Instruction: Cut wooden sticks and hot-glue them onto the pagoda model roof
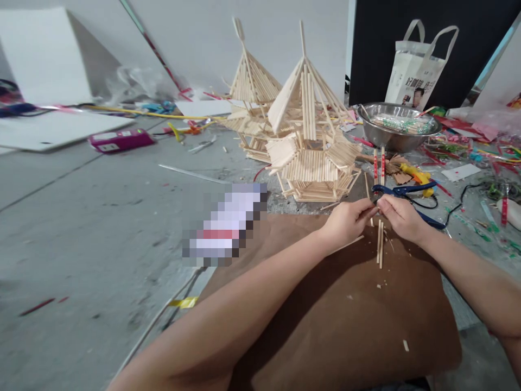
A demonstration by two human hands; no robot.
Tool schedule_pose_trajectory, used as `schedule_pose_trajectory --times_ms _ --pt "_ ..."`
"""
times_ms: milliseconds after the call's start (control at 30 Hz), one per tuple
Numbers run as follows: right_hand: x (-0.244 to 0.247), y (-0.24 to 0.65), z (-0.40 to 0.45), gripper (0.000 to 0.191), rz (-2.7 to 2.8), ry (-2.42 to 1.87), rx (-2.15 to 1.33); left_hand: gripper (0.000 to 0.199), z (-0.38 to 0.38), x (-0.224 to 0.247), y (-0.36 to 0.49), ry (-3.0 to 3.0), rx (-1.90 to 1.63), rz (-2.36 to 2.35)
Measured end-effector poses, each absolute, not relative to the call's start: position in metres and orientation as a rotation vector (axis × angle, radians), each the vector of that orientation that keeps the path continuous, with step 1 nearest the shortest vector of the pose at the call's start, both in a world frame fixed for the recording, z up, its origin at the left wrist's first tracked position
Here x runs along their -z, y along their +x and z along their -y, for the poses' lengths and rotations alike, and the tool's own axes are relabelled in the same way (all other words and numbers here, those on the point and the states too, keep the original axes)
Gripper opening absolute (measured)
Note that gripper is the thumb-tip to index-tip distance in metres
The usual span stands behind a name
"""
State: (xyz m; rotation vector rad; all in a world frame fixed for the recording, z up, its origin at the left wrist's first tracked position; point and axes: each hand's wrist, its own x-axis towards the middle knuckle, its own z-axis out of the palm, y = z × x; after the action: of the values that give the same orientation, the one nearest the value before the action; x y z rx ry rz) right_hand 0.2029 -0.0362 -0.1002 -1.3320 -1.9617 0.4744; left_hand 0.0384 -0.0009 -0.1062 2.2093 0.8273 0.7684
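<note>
My left hand (350, 221) and my right hand (396, 216) meet above the back right of a brown sheet (325, 326). Both have their fingers closed in a pinch around something small and dark, too hidden to name. Blue-handled pliers (401, 189) lie just beyond the fingertips. Two chopsticks with red marks (379, 165) point away behind the hands. Below the hands, short cut sticks (380, 244) rest on the sheet. A pavilion model made of wooden sticks (311, 163) stands behind to the left, with a second stick model (250, 81) behind it.
A phone-like blurred object (230, 222) lies left of the sheet, with a cable below it. Further back is a purple box (121, 141). A metal bowl (396, 138), a white bag (415, 76), a yellow glue gun (419, 176) and scattered wrappers occupy the right.
</note>
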Motion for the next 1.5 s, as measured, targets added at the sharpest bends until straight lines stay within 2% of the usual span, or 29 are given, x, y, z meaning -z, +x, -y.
schedule_pose_trajectory --times_ms 333,433,567,633,767,933,1033,1300,1500 --pt "0.096 0.196 0.037 0.04 1.46 -1.088 -1.095 0.025 -0.001 0.104 0.04 2.057 -0.837 -0.706" --pt "0.097 0.205 0.031 0.039 1.389 -1.139 -0.93 0.023 -0.002 0.102 0.039 1.999 -0.861 -0.733" --pt "0.106 0.222 0.021 0.041 1.561 -1.432 -0.313 0.018 -0.003 0.103 0.039 1.794 -0.948 -0.694" --pt "0.107 0.224 0.02 0.047 1.644 -1.455 -0.187 0.015 -0.003 0.103 0.04 1.658 -0.989 -0.64" --pt "0.095 0.211 0.025 0.039 1.671 -1.373 -0.47 0.009 -0.003 0.101 0.043 1.493 -1.025 -0.556" --pt "0.065 0.192 0.024 0.034 1.622 -1.225 -0.709 0.015 -0.003 0.089 0.045 1.452 -1.076 -0.518" --pt "0.041 0.188 0.013 0.028 1.604 -1.173 -0.664 0.01 -0.007 0.078 0.039 1.491 -1.136 -0.527" --pt "-0.03 0.162 -0.03 0.023 1.608 -1.079 -0.526 0.02 -0.024 0.054 0.01 1.521 -1.449 -0.625" --pt "-0.04 0.134 -0.061 0.02 1.652 -1.1 -0.352 0.019 -0.045 0.058 0.004 1.28 -1.73 -0.846"
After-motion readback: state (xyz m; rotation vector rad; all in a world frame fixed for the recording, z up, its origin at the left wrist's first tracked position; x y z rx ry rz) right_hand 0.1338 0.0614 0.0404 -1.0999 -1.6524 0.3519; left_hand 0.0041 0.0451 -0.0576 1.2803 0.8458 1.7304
